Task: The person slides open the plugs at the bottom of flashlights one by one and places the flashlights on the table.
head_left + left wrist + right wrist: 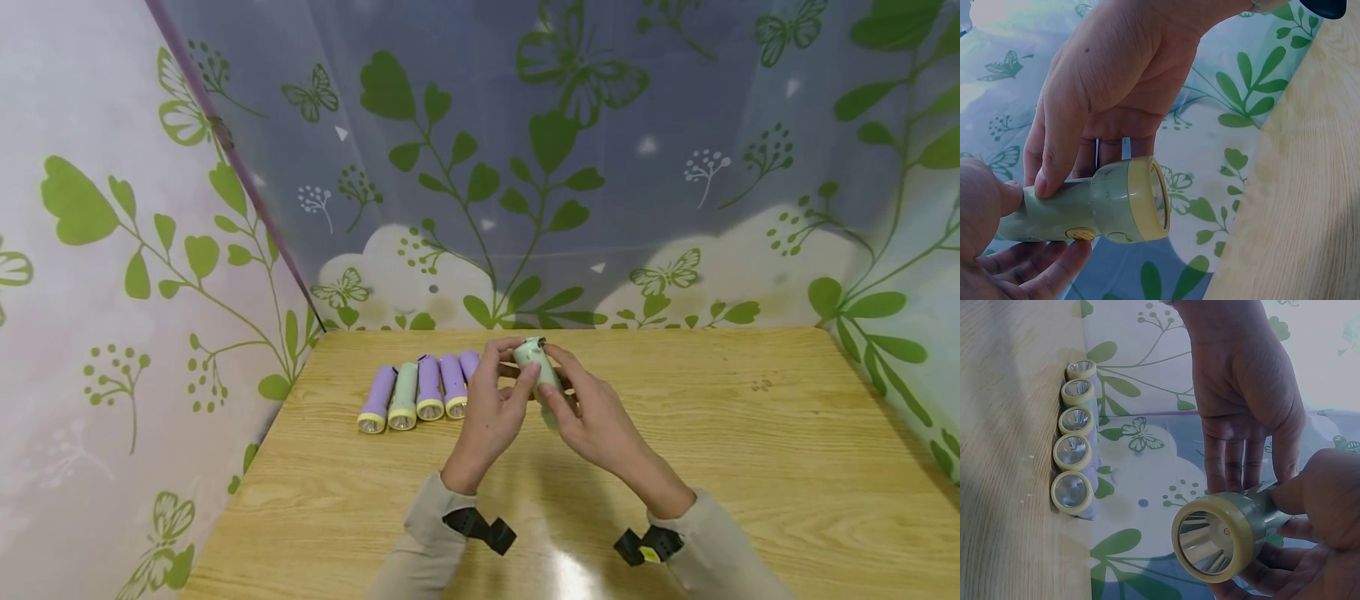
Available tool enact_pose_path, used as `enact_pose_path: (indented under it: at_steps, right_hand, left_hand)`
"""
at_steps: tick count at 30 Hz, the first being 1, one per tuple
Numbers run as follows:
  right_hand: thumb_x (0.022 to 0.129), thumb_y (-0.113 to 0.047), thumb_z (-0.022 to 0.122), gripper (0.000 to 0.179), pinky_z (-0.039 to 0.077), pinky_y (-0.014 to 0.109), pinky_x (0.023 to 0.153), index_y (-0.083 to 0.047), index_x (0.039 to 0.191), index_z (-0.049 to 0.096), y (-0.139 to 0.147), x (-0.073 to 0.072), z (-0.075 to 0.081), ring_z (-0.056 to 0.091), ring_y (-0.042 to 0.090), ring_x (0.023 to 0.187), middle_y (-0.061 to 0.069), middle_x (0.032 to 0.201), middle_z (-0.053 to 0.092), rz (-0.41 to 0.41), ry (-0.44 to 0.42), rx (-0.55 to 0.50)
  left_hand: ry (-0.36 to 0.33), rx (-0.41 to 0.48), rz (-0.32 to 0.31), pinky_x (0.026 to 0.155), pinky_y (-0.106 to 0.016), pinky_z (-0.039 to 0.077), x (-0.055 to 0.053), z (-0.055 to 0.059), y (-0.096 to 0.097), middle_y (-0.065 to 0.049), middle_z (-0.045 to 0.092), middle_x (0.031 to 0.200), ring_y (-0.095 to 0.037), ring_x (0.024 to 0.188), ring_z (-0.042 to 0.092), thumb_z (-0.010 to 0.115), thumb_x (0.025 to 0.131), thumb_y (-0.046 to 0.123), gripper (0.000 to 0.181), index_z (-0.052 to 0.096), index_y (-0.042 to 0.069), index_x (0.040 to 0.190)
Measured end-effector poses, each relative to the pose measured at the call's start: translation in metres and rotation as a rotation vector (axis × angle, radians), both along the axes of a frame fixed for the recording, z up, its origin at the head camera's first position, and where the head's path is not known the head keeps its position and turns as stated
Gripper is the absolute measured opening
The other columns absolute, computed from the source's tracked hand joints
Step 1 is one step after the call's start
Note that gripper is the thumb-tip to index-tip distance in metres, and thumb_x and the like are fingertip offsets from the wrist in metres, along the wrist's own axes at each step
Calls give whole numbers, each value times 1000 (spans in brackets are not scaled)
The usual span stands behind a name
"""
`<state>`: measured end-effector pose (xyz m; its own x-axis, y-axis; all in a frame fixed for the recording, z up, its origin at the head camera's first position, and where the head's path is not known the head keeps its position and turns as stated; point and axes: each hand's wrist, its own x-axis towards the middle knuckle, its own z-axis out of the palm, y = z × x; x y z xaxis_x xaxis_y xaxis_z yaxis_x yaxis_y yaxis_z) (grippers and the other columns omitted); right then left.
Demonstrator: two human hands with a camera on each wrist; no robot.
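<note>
Both hands hold one pale green flashlight (538,375) over the table. In the left wrist view its yellow lens ring (1147,199) and a yellow button (1080,233) on its side show. My left hand (495,404) pinches the body with thumb and fingers from one side. My right hand (596,412) grips it from the other side, thumb along the body and fingers beneath. The right wrist view looks into the lens and reflector (1207,542), which appear unlit. A small dark strap or loop (538,341) shows at the tail end.
Left of the hands, several flashlights lie in a row, lenses toward me: purple ones (429,387) and a green one (403,396). The left hand partly hides the last purple one. The wooden table (750,450) meets patterned cloth (480,167) behind and at the sides.
</note>
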<state>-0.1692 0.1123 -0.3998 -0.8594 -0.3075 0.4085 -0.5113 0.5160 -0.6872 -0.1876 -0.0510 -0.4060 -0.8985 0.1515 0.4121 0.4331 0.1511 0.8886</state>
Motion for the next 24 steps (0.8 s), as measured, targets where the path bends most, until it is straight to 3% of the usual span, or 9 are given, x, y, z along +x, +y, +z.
enact_pose_path:
  at_steps: [24]
  right_hand:
    - [105,-17,55,53,57,26,70,-6,155,37,4,0,-1,73,24,91,19,117,72,4,-8,-4]
  left_hand:
    - [11,-7,-5,76,-51,63,1,0,2,-17,62,121,-27,97,64,58,105,25,35,52,16,138]
